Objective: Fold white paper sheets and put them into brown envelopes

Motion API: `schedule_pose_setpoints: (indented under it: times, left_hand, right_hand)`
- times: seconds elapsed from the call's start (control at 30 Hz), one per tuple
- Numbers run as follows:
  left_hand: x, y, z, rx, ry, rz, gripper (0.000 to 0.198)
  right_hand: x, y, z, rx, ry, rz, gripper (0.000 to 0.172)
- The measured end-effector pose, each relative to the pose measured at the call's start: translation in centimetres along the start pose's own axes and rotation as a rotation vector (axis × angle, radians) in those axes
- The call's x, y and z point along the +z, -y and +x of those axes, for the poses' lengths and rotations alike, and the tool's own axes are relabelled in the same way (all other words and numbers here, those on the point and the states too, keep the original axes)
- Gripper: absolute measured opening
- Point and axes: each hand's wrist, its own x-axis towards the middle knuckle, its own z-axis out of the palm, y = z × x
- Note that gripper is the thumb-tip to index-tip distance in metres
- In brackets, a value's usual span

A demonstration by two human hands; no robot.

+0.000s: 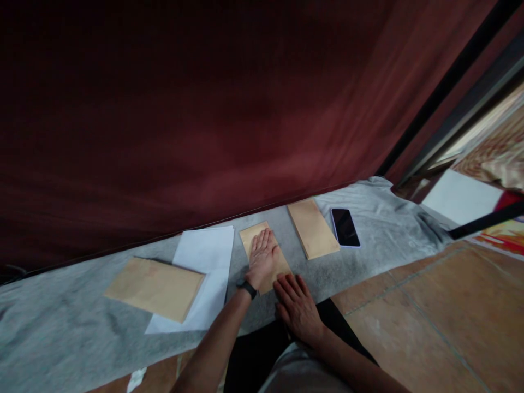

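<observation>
A tan paper envelope (280,263) lies flat on the grey cloth in front of me. My left hand (262,256), with a dark band on its wrist, rests palm down on its middle with fingers stretched out. At the envelope's near right corner lies my right hand (298,305), its fingers extended and the tips touching the paper edge. To the right is a stack of similar tan envelopes (314,228). Another tan stack (155,286) sits at the left, partly over white paper sheets (207,254).
A phone (346,227) with a pale purple edge lies right of the envelope stack. The grey cloth (61,316) covers a long narrow surface against a dark red panel (229,136). Tiled floor (434,311) is at the near right, and a white scrap (136,378) at the near left.
</observation>
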Motion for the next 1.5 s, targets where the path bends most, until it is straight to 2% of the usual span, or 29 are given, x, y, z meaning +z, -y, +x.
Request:
schedule_pose_setpoints:
  times: [0.2, 0.4, 0.83, 1.07, 1.3, 1.5]
  left_hand:
    - [0.1, 0.8, 2.7, -0.044, 0.035, 0.012, 0.060]
    - [0.1, 1.0, 2.6, -0.025, 0.061, 0.017, 0.060]
    - [-0.8, -0.9, -2.8, 0.174, 0.049, -0.001, 0.058]
    - [-1.8, -1.3, -5.6, 0.259, 0.097, -0.076, 0.056]
    - [-2.4, -2.0, -9.1, 0.277, 0.136, -0.099, 0.056]
    - [-3.4, -2.4, -11.8, 0.338, 0.113, -0.030, 0.069]
  right_hand:
    - [-0.1, -0.1, 0.0, -0.001, 0.019, -0.014, 0.060]
    - [-0.1, -0.1, -0.1, 0.003, 0.028, -0.021, 0.058]
    - [0.2, -0.3, -0.2, 0.010, 0.012, 0.014, 0.053]
    - [0.0, -0.4, -0.1, 0.021, 0.040, 0.077, 0.051]
    - [-0.6, -1.1, -0.3, -0.007, 0.075, 0.190, 0.046]
    - [-1.4, -2.1, -0.2, -0.006, 0.058, 0.310, 0.043]
